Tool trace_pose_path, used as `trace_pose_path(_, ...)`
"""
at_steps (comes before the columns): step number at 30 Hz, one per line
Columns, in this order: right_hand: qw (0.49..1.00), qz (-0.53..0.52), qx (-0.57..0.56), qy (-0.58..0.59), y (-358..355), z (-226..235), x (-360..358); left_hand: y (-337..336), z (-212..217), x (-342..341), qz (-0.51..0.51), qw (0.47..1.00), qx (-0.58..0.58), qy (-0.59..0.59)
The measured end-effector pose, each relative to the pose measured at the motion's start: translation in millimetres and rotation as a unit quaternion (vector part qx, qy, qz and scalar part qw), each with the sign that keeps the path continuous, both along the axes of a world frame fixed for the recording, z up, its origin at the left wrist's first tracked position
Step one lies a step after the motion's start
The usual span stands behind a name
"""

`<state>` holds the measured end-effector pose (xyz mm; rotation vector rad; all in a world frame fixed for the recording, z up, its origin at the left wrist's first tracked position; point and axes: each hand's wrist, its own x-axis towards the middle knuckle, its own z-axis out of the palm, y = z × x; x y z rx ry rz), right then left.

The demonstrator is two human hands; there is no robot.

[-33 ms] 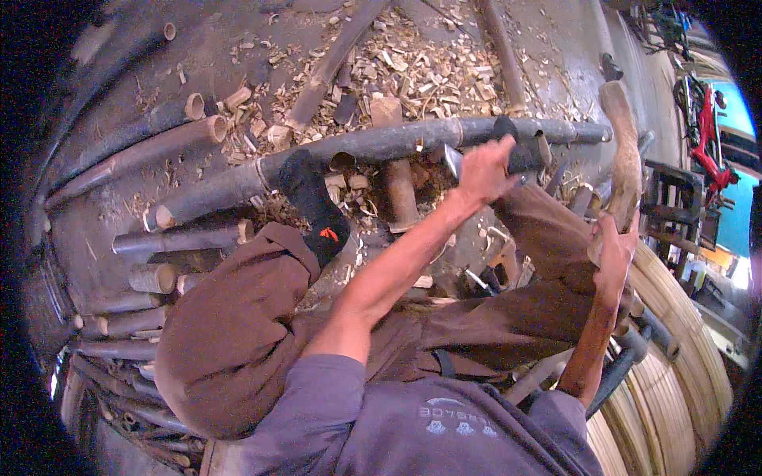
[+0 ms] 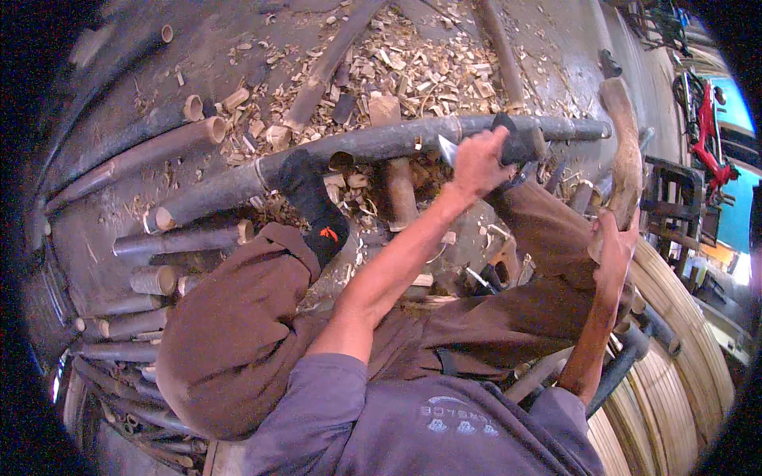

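I see the left hand (image 2: 478, 165) gripping a blade (image 2: 447, 148) near a pole (image 2: 357, 145) — the right hand (image 2: 614, 247), a crooked stick (image 2: 626, 159).

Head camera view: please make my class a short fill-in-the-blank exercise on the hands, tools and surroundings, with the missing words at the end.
Going by directions in the picture:
1. The right hand grips the curved wooden club by its ____ (upper/lower) end.
2. The metal blade shows to the ____ (left/right) of the left hand.
3. Most wood chips lie ____ (above/below) the long bamboo pole.
4. The trousers are coloured ____.

Missing words: lower; left; above; brown.
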<state>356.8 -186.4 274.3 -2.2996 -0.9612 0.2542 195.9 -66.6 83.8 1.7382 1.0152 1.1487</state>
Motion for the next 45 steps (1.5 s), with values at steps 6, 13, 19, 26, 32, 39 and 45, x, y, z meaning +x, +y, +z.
trace_pose_path(6,0.998,0.041,0.035,0.019,4.0,-15.9,1.5,14.6,-28.9,-19.6,0.088,0.992,-0.072,-0.048)
trace_pose_path(13,0.998,0.037,-0.013,-0.053,10.4,-20.8,-8.2,10.4,-16.5,-11.0,0.068,0.975,-0.113,-0.177)
trace_pose_path(19,1.000,0.026,0.011,0.006,16.6,-14.8,-26.9,16.4,-42.4,-18.1,0.134,0.979,-0.101,-0.119)
trace_pose_path(26,0.988,0.070,0.059,-0.123,38.0,-15.4,-14.7,69.0,-61.5,-30.2,0.231,0.950,-0.180,-0.105)
trace_pose_path(32,0.964,0.118,0.230,-0.064,147.9,-23.9,-2.8,81.0,-55.8,-38.7,0.136,0.908,-0.329,-0.220)
trace_pose_path(39,0.902,0.374,-0.200,-0.075,188.0,-72.0,-98.4,106.3,-74.9,-45.4,0.092,0.904,-0.368,-0.196)
trace_pose_path(45,0.964,0.254,-0.038,-0.071,155.4,-34.6,-70.8,69.1,-53.5,-31.8,0.199,0.938,-0.252,-0.131)
